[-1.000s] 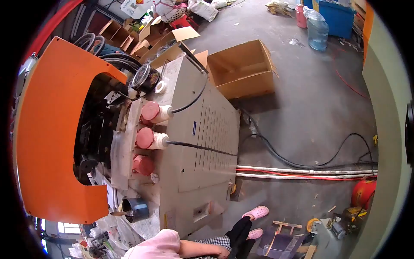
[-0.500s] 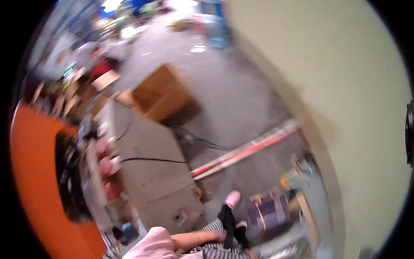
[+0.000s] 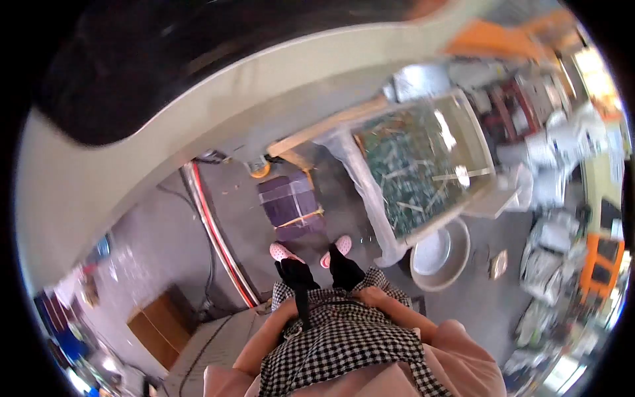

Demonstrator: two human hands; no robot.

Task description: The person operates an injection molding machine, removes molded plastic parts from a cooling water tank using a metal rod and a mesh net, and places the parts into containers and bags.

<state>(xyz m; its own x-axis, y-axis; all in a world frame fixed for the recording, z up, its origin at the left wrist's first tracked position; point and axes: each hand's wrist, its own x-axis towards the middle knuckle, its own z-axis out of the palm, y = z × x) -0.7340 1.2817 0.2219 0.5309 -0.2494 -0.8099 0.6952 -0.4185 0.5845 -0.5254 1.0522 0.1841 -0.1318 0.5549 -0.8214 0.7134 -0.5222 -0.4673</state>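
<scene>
Both my arms hang down in front of me, bent at the checked apron (image 3: 337,337). My left hand (image 3: 290,308) is at the apron's side, its fingers hidden in the cloth folds. On the other side, my right hand (image 3: 372,296) rests on the apron near its upper edge, the fingers too small and blurred to read. A purple padded stool (image 3: 291,202) stands on the floor beyond my pink shoes (image 3: 337,250). To its right is a large tub (image 3: 420,172) of water holding many small pieces, with clear plastic over its near edge.
A pale machine panel (image 3: 218,112) arches overhead. Right of the tub stands a round basin (image 3: 456,261), with white sacks (image 3: 546,255) beyond. White and red pipes (image 3: 215,235) cross the floor at left, near a cardboard box (image 3: 161,327) and a grey cabinet (image 3: 211,347).
The view has swung round from the orange machine and cabinet to the tub and stool. Both forearms and the apron now show, where before mainly one arm was visible.
</scene>
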